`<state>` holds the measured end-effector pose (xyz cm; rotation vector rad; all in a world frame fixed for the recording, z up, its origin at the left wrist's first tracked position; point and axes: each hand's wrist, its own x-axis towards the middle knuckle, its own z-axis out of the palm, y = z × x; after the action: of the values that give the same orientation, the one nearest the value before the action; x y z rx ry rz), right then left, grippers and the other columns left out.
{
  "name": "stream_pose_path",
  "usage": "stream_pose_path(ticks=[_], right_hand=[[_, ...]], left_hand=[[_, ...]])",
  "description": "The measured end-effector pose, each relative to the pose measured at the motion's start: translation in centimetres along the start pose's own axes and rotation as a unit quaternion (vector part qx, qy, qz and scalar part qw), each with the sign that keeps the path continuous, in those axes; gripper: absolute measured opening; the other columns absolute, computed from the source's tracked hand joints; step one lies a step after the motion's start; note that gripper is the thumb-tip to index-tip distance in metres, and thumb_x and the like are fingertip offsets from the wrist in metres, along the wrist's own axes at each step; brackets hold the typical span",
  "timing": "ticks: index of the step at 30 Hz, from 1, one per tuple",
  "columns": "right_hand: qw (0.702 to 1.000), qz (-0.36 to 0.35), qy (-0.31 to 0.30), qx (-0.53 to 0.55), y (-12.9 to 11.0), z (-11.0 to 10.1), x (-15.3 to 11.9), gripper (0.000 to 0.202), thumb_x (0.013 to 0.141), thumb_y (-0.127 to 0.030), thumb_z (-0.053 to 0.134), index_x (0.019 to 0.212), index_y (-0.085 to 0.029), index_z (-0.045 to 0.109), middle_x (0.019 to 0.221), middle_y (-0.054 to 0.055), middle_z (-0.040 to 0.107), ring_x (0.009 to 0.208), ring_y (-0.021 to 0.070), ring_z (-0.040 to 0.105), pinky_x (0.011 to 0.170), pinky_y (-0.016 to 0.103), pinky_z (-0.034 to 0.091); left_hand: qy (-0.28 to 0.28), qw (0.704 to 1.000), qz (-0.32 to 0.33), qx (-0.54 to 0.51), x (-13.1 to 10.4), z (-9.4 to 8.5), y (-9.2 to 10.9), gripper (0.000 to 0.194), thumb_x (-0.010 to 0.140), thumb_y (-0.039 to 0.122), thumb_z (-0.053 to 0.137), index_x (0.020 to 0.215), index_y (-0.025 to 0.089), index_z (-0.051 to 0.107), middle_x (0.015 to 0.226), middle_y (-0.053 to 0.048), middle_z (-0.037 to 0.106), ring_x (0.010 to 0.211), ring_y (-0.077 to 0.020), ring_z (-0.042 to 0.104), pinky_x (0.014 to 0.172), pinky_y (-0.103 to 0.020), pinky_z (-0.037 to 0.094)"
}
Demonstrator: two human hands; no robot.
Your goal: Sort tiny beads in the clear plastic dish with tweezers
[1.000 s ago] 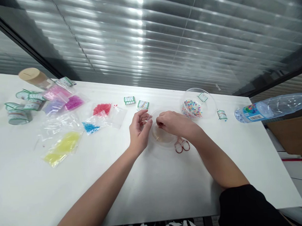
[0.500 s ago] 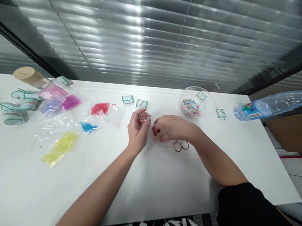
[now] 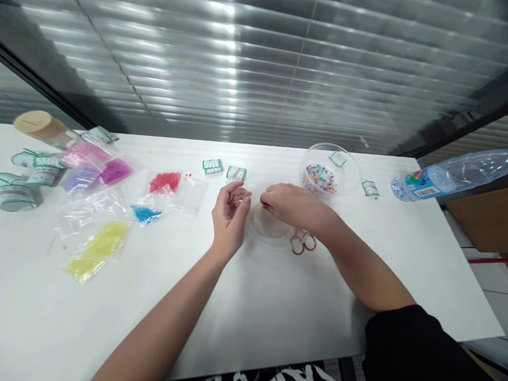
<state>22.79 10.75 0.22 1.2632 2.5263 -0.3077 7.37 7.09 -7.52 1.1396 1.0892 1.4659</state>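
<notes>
My left hand (image 3: 230, 217) is held at the left side of a shallow clear plastic dish (image 3: 272, 226). Its fingers curl toward the thumb, and whatever thin thing may lie at the tips is too small to make out. Above the dish's far part, my right hand (image 3: 290, 203) points down with thumb and fingers pinched together; what they hold, if anything, is hidden. Scissors with red-brown handles (image 3: 302, 243) lie partly under the right wrist, against the dish. Behind that hand stands a clear bowl (image 3: 358, 177) with multicoloured beads (image 3: 318, 179) inside.
Small green-and-white packets (image 3: 212, 166) lie along the back. Bags of red beads (image 3: 165, 182), blue beads (image 3: 145, 214), yellow beads (image 3: 97, 250) and pink beads (image 3: 116, 171) spread leftward, near a wooden-lidded jar (image 3: 40, 125). A plastic bottle (image 3: 451, 176) lies at the right edge.
My right hand has risen slightly toward the dish's far side, and its fingers have closed from a loose curl into a pinch. More of the dish's bottom shows. My left hand keeps its pose.
</notes>
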Motion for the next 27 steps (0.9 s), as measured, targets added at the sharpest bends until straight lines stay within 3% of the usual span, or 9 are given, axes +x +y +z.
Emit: stream_pose_path(ticks=[5,11,14,19,27], right_hand=[[1.0,0.023,0.011,-0.017,-0.3,-0.6,-0.2,0.024,0.095,-0.013,0.047,0.09,-0.015,0.071,0.09,0.01,0.069,0.078,0.0195,0.062,0.06,0.028,0.035],[0.998,-0.037,0.024,0.041,-0.1,-0.8,-0.5,0.023,0.089,-0.013,0.053,0.091,-0.022,0.074,0.091,0.004,0.071,0.077,0.0165,0.061,0.057,0.027,0.029],[0.996,-0.05,0.003,0.073,0.2,-0.8,-0.8,0.026,0.083,-0.009,0.055,0.092,-0.023,0.075,0.094,0.003,0.071,0.08,0.0157,0.061,0.056,0.026,0.029],[0.992,-0.008,-0.042,0.116,0.7,-1.4,-1.5,0.024,0.072,-0.005,0.059,0.082,-0.021,0.074,0.09,0.003,0.07,0.083,0.0159,0.06,0.052,0.023,0.029],[0.986,-0.044,-0.106,0.118,0.3,-1.2,-1.3,0.021,0.066,-0.004,0.059,0.068,-0.02,0.073,0.065,-0.001,0.065,0.054,0.0095,0.049,0.051,0.024,0.028]], left_hand=[[0.002,1.0,-0.001,0.002,0.0,0.0,0.0,0.035,0.085,0.035,0.066,0.116,0.022,0.059,0.095,-0.004,0.064,0.091,-0.0165,0.063,0.08,-0.029,0.05],[-0.006,1.0,0.002,-0.01,0.0,-0.1,-0.1,0.034,0.085,0.033,0.067,0.116,0.023,0.059,0.093,-0.003,0.063,0.089,-0.0145,0.062,0.079,-0.027,0.049],[-0.004,1.0,0.003,-0.009,0.0,-0.1,-0.1,0.034,0.085,0.033,0.067,0.116,0.022,0.059,0.093,-0.003,0.063,0.089,-0.0148,0.062,0.079,-0.028,0.05],[-0.001,1.0,0.006,-0.012,0.0,0.0,-0.1,0.033,0.084,0.032,0.067,0.115,0.022,0.059,0.094,-0.003,0.063,0.089,-0.0146,0.061,0.08,-0.028,0.049],[-0.001,1.0,0.006,-0.012,0.0,0.0,-0.1,0.033,0.085,0.031,0.067,0.115,0.022,0.058,0.094,-0.003,0.064,0.09,-0.0147,0.061,0.08,-0.027,0.048]])
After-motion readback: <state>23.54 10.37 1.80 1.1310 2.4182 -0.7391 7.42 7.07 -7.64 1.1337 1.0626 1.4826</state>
